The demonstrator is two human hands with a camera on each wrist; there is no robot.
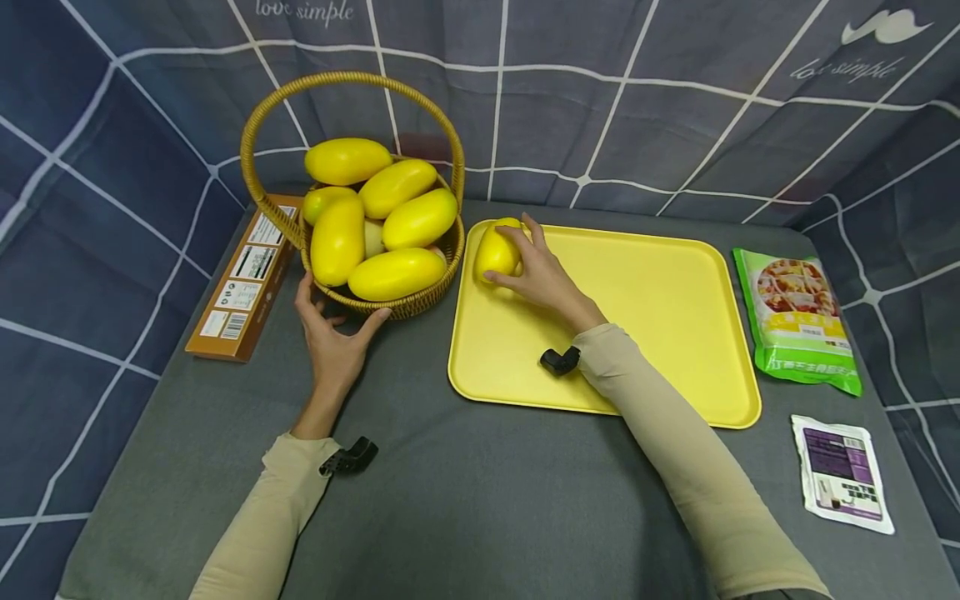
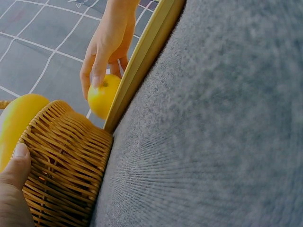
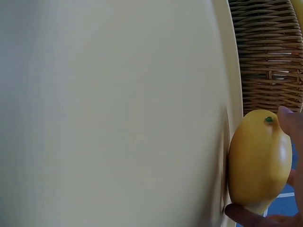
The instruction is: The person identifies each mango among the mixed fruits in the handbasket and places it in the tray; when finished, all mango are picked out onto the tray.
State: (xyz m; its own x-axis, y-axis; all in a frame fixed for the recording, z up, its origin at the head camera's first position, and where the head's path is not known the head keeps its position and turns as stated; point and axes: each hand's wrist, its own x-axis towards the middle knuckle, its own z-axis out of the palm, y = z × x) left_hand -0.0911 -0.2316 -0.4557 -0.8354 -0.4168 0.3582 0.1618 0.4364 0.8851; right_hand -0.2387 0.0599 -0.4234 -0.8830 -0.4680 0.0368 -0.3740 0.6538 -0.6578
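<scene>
My right hand [image 1: 545, 277] pinches a yellow mango [image 1: 495, 250] between thumb and fingers at the left end of the yellow tray [image 1: 645, 308]. In the right wrist view, the mango [image 3: 258, 158] shows a small green stem spot and lies along the tray's rim. My left hand [image 1: 330, 346] holds the near side of a wicker basket [image 1: 423, 302]. Its thumb [image 2: 18, 163] rests on the woven wall near the rim in the left wrist view. Several more yellow mangoes [image 1: 397, 273] are heaped inside the basket, under its tall arched handle [image 1: 352, 77].
Left of the basket lies a brown box [image 1: 243, 287] with white labels. Right of the tray are a green food packet [image 1: 798, 321] and, nearer, a white and purple pouch [image 1: 842, 473]. A checked dark curtain [image 1: 547, 108] hangs behind the grey tabletop [image 1: 465, 492].
</scene>
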